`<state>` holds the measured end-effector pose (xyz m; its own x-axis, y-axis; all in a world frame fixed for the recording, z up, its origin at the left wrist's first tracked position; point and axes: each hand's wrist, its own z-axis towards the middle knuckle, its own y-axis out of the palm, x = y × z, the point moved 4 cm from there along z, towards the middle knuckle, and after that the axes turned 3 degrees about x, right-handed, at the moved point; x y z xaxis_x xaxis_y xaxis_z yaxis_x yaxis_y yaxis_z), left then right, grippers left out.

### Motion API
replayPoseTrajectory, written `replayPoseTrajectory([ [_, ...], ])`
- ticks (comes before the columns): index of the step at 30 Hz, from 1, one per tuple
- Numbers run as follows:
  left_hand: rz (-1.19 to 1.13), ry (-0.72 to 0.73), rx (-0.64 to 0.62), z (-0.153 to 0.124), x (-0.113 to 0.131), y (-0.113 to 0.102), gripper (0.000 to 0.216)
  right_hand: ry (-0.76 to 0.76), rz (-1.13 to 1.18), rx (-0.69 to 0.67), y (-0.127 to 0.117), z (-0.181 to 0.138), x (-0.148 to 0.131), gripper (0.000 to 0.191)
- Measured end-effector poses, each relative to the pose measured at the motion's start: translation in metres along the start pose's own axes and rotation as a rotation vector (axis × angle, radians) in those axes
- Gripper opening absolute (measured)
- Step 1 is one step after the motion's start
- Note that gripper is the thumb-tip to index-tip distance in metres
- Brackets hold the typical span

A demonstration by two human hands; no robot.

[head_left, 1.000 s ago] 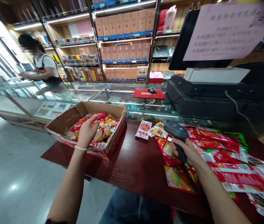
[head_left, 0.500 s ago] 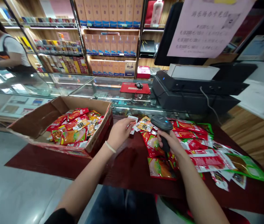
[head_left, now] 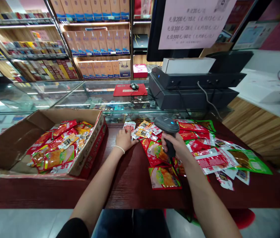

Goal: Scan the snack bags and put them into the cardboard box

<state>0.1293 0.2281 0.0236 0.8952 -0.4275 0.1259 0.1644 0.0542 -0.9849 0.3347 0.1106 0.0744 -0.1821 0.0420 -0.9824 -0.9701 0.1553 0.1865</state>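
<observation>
My left hand (head_left: 124,140) lies palm down on the dark red tabletop (head_left: 127,178), thumb out to the side and fingers spread. Its fingertips touch the lower edge of a small white and red snack packet (head_left: 129,126). Wrapped in my right hand (head_left: 177,144) is the handle of a black barcode scanner (head_left: 166,125), a blue light glowing on its top. Small yellow and white sachets (head_left: 144,133) lie between the two hands. Beneath the scanner are red snack bags (head_left: 156,151), and another snack bag (head_left: 164,178) lies closer to me.
An open cardboard box (head_left: 90,155) with several snack packets stands at left. More packets (head_left: 215,161) and a green bag (head_left: 250,161) spread to the right. Behind are a glass counter (head_left: 97,99), a red mouse pad (head_left: 120,90), and black checkout equipment (head_left: 179,96).
My left hand has come down from its raised, bent-finger pose to lie flat by the white and red packet. The right hand still holds the scanner. The view has shifted right.
</observation>
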Motion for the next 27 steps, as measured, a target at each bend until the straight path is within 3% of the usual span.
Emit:
replayPoseTrajectory([
  [3,0.044,-0.016,-0.039,-0.003,0.000,-0.008,0.070,-0.005,0.008,-0.006,0.000,0.000,-0.001,0.029],
  [8,0.082,-0.022,-0.162,-0.004,0.013,-0.014,0.032,0.009,-0.014,-0.003,0.003,-0.001,-0.002,0.032],
  [12,0.096,-0.056,-0.132,-0.008,0.016,-0.014,0.034,0.019,-0.016,0.011,0.006,-0.001,-0.001,0.035],
  [15,0.008,-0.087,-0.054,-0.011,-0.001,-0.020,0.032,0.027,0.001,0.014,0.007,-0.001,0.000,0.034],
  [18,-0.337,-0.133,0.190,-0.015,-0.022,-0.033,0.031,0.014,0.010,0.026,0.006,0.000,0.002,0.030],
  [21,-0.909,-0.116,0.400,-0.020,-0.027,-0.032,0.030,0.009,0.004,0.041,0.005,0.001,0.006,0.028],
  [24,-1.455,-0.141,0.341,-0.021,-0.016,-0.010,0.037,0.015,-0.005,0.042,0.004,0.002,0.010,0.027],
  [27,-1.711,-0.224,0.211,-0.023,-0.006,0.013,0.045,0.033,-0.048,0.043,0.005,0.002,0.011,0.030],
])
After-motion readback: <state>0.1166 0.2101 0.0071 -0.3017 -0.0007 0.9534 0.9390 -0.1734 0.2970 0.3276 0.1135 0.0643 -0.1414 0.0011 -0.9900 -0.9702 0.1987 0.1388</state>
